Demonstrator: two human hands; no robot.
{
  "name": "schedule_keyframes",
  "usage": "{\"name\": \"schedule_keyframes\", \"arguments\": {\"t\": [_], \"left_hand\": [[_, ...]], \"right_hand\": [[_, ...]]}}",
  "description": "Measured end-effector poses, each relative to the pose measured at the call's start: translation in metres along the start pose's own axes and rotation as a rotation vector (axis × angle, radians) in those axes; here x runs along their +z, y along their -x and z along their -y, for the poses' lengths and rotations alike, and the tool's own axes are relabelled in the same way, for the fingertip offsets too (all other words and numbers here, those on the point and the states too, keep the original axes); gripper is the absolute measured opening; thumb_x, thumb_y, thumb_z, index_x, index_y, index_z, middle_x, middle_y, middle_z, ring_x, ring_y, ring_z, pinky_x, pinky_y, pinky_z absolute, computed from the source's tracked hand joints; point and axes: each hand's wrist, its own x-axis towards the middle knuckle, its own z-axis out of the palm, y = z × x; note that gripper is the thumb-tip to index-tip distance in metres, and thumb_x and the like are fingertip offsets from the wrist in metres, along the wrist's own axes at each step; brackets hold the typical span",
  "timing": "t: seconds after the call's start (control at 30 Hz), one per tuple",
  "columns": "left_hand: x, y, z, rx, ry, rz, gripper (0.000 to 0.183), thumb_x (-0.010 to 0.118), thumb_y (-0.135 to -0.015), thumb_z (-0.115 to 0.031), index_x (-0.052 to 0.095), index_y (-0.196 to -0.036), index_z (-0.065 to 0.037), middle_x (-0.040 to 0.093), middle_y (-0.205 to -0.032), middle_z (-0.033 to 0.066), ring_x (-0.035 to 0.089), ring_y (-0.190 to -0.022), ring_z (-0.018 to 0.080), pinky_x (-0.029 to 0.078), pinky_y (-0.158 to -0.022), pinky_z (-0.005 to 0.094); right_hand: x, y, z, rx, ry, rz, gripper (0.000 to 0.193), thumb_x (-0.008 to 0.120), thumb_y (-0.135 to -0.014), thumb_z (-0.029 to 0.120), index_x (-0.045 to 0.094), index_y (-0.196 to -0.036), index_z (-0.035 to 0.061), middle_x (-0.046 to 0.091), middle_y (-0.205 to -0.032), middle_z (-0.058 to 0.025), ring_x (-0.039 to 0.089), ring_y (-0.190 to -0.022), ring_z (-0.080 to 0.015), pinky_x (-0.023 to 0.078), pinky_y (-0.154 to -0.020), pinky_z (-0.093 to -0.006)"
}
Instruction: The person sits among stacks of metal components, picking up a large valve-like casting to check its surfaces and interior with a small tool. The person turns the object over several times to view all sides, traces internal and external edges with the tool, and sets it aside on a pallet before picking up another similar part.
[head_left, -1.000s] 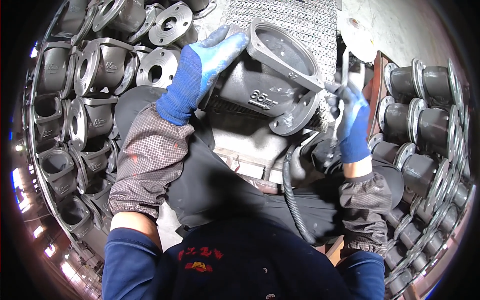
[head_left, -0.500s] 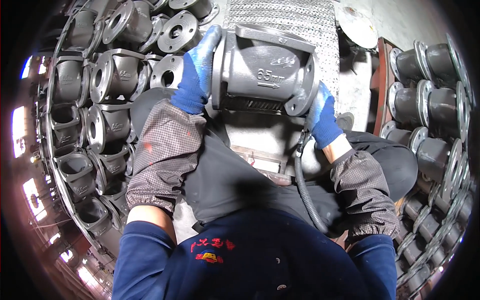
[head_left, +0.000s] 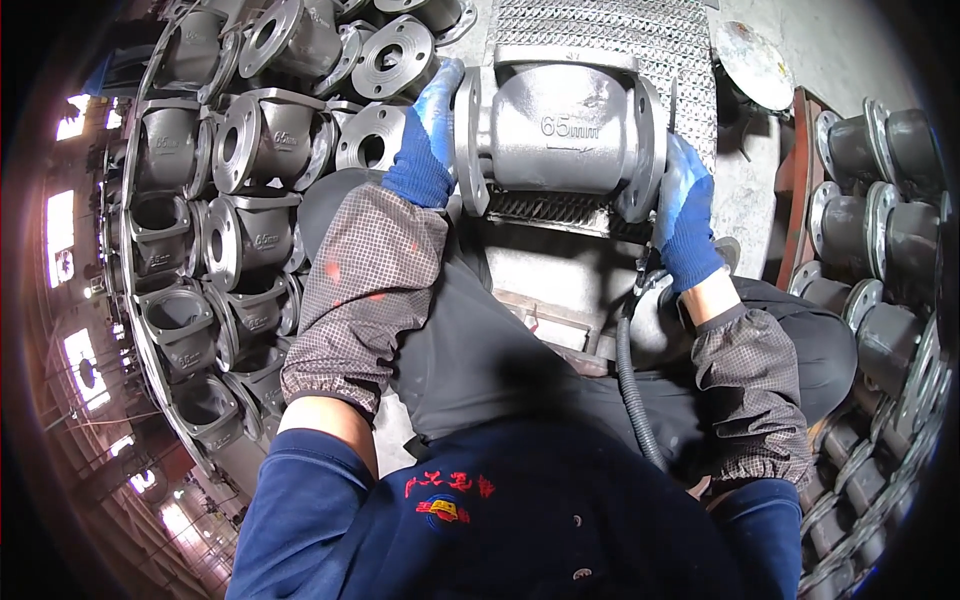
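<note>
A grey cast-metal valve body (head_left: 562,140) with round end flanges lies level across in front of me. My left hand (head_left: 430,130), in a blue-and-white glove, grips its left flange, the thumb side pressed to the rim. On the other side my right hand (head_left: 684,205), gloved alike, holds the right flange; its fingers are partly hidden behind the metal. Just below that hand, the end fitting of a grey ribbed hose (head_left: 625,365) hangs by the wrist. I cannot tell whether the right hand also holds it. Under the casting is a dark ridged surface (head_left: 545,212).
Stacked valve bodies (head_left: 275,143) crowd my left side, and more flanged castings (head_left: 850,220) stand at right behind a rusty red edge (head_left: 797,190). A patterned mat (head_left: 610,25) lies ahead, with a round pale disc (head_left: 753,65) to its right. My knees flank the work spot.
The valve body has turned from a slant, right end lower, to nearly level, and its top face is tipped differently. Both hands have stayed on its flanges. The whole view has shifted slightly.
</note>
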Motion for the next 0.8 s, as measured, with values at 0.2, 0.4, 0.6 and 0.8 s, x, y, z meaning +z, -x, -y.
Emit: {"name": "schedule_keyframes", "arguments": {"t": [0.2,0.4,0.6,0.8], "left_hand": [[-0.019,-0.012,0.02,-0.188,0.062,0.016,0.038,0.044,-0.092,-0.032,0.052,-0.113,-0.002,0.06,-0.103,0.0141,0.061,-0.09,0.0233,0.051,-0.082,0.0346],[-0.027,-0.002,0.027,-0.047,-0.032,0.094,0.041,0.04,-0.094,-0.036,0.05,-0.118,-0.004,0.058,-0.108,0.0113,0.059,-0.096,0.0208,0.05,-0.084,0.0328],[-0.03,0.009,0.034,0.069,-0.09,0.116,0.045,0.037,-0.095,-0.039,0.046,-0.124,-0.005,0.055,-0.113,0.0098,0.056,-0.1,0.0166,0.047,-0.087,0.0285],[-0.031,0.002,0.036,-0.064,-0.037,0.055,0.046,0.037,-0.095,-0.04,0.047,-0.123,-0.006,0.057,-0.11,0.0093,0.058,-0.095,0.0156,0.049,-0.083,0.0273]], "right_hand": [[-0.003,-0.004,-0.003,-0.051,0.067,-0.058,0.034,0.037,-0.092,0.017,0.052,-0.115,-0.0039,0.057,-0.108,-0.0121,0.055,-0.096,-0.0179,0.044,-0.083,-0.0272],[-0.008,-0.007,-0.015,-0.038,-0.088,-0.119,0.034,0.044,-0.091,0.017,0.052,-0.117,-0.0043,0.056,-0.111,-0.0131,0.056,-0.097,-0.0182,0.042,-0.087,-0.0269],[-0.006,-0.008,-0.022,-0.125,0.044,-0.082,0.035,0.044,-0.092,0.019,0.053,-0.114,-0.0053,0.059,-0.106,-0.0135,0.055,-0.095,-0.0171,0.042,-0.086,-0.0267],[-0.003,-0.007,-0.019,-0.103,-0.079,-0.115,0.035,0.046,-0.092,0.022,0.055,-0.112,-0.0046,0.061,-0.104,-0.0133,0.055,-0.094,-0.0168,0.041,-0.085,-0.0268]]}}
